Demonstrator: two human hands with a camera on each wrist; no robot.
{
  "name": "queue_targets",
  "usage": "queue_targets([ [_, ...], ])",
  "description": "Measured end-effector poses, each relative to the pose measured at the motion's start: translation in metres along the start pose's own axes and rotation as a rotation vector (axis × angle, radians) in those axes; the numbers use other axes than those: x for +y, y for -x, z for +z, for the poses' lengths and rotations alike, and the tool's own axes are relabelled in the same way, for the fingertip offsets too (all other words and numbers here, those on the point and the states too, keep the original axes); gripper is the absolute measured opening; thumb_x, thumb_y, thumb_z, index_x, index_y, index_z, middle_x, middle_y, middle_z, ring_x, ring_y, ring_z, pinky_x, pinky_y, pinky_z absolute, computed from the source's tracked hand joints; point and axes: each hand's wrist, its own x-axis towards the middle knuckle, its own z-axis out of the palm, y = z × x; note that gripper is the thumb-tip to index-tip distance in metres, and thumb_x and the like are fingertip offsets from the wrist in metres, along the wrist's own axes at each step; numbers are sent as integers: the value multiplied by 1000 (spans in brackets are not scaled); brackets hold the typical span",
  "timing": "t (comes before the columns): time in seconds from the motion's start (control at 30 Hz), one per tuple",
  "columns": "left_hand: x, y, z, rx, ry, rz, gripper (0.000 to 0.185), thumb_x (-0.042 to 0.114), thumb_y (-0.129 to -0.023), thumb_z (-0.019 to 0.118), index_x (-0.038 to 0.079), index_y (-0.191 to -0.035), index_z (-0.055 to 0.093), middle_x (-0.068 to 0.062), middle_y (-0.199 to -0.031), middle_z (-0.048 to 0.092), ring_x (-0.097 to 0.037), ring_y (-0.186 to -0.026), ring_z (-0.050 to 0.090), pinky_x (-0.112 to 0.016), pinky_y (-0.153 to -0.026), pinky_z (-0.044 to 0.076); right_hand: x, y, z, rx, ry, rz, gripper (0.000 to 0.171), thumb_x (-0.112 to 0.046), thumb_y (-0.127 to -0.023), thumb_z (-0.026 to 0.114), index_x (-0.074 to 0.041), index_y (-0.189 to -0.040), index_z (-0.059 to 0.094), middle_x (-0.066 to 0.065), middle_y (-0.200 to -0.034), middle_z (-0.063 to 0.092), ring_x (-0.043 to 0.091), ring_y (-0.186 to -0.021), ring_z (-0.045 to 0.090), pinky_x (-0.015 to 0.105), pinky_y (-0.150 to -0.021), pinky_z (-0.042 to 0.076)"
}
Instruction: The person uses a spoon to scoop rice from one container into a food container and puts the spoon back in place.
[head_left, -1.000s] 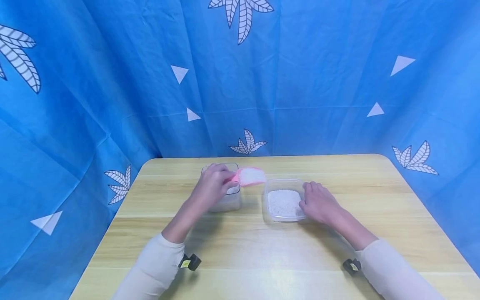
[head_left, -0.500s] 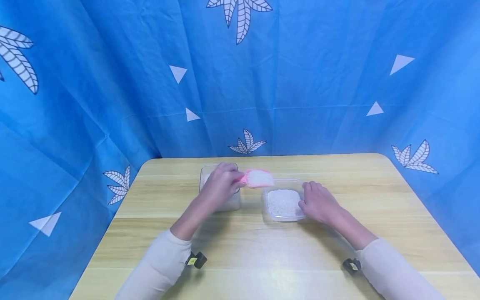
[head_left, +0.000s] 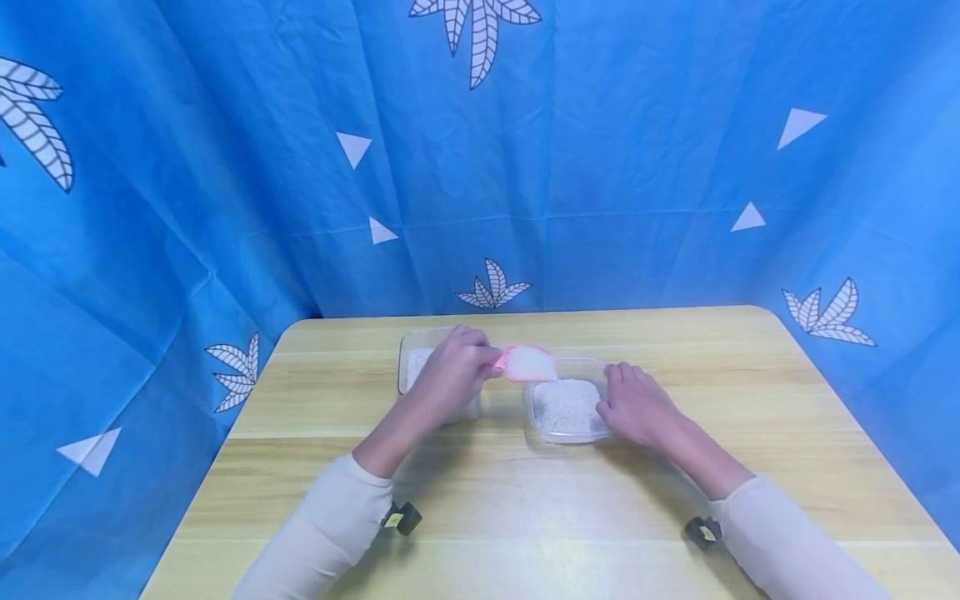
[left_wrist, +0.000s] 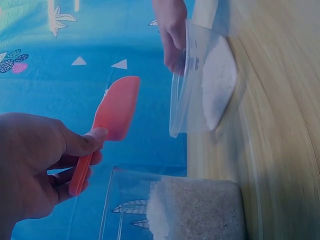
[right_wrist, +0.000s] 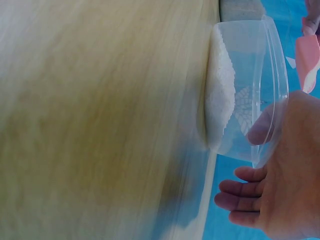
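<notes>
My left hand [head_left: 453, 371] pinches the handle of a pink scoop [left_wrist: 120, 107] between thumb and fingers. White grains that look like rice are heaped on the scoop, whose front end overlaps the back left rim of a clear plastic tub [head_left: 570, 438] in the head view. In that tub lies a layer of the same rice [right_wrist: 220, 95]. My right hand [head_left: 637, 404] grips the tub's right rim, thumb inside the wall and the other fingers outside. A taller clear container [left_wrist: 107, 215], partly filled with rice, stands behind and below the left hand, partly hidden by it.
Both containers stand side by side on a light wooden table [head_left: 495, 517], toward its back edge. A blue curtain [head_left: 637, 167] with white leaf prints hangs behind and at the sides. A small black device [head_left: 405, 518] sits at the left wrist, another [head_left: 702, 532] at the right.
My left hand has carried the loaded scoop to the right, from over the taller container to the tub's rim. The right hand and the tub have stayed in place.
</notes>
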Motion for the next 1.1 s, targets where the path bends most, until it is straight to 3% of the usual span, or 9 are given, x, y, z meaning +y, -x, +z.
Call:
queue_targets([
  [0.7, 6, -8, 0, -28, -137, 63, 18, 24, -92, 79, 16, -108, 83, -1, -93, 71, -16, -84, 47, -24, -74, 43, -3, 2, 0, 5, 6, 5, 56, -23, -99, 52, 17, -137, 45, 32, -126, 56, 44, -117, 55, 59, -104, 46],
  [1.1, 11, -9, -2, -26, -229, 143, 20, 10, -90, 80, 16, -109, 82, -1, -95, 73, -15, -84, 47, -24, -74, 41, -2, 1, 0, 9, 4, 10, 56, -23, -99, 52, 16, -137, 45, 32, -126, 56, 46, -118, 55, 59, -103, 46],
])
